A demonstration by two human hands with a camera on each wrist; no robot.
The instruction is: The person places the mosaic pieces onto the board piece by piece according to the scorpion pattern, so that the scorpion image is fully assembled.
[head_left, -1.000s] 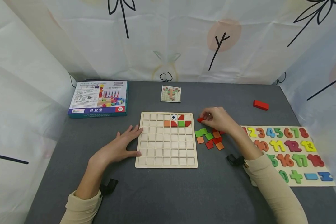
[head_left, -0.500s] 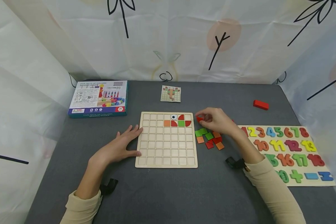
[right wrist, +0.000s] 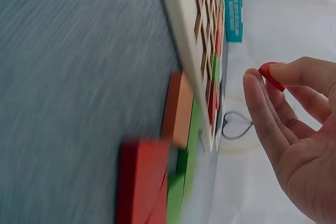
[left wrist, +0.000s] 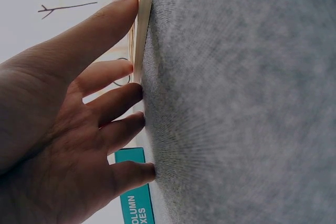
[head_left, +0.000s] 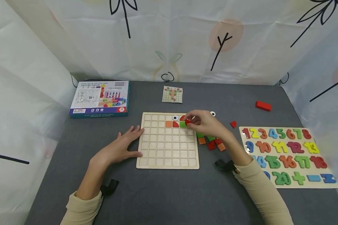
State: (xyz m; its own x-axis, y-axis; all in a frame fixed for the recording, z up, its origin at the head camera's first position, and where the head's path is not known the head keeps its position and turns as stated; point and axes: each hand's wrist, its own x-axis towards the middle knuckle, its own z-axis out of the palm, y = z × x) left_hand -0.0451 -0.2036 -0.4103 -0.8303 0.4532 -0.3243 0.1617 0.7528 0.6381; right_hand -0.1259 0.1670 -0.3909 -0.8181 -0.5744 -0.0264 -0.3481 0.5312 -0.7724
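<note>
A wooden grid board [head_left: 167, 147] lies flat on the grey table, with an eye disc, orange, red and green tiles [head_left: 168, 124] in its top rows. My left hand [head_left: 121, 147] rests flat at the board's left edge [left wrist: 143, 30], fingers straight. My right hand [head_left: 205, 123] hovers over the board's upper right corner and pinches a small red piece [head_left: 187, 122] [right wrist: 271, 75] between thumb and fingers. A pile of loose green, orange and red tiles [head_left: 211, 142] [right wrist: 173, 145] lies just right of the board.
A pattern card [head_left: 172, 94] lies behind the board, a blue box [head_left: 99, 98] at the back left. A number puzzle board [head_left: 290, 156] sits at the right, with a red block [head_left: 263, 106], a red triangle [head_left: 233, 124] and an eye disc [head_left: 212, 113] nearby.
My right hand has carried the red piece left, from beside the tile pile to above the board's upper right corner. The left hand has stayed put.
</note>
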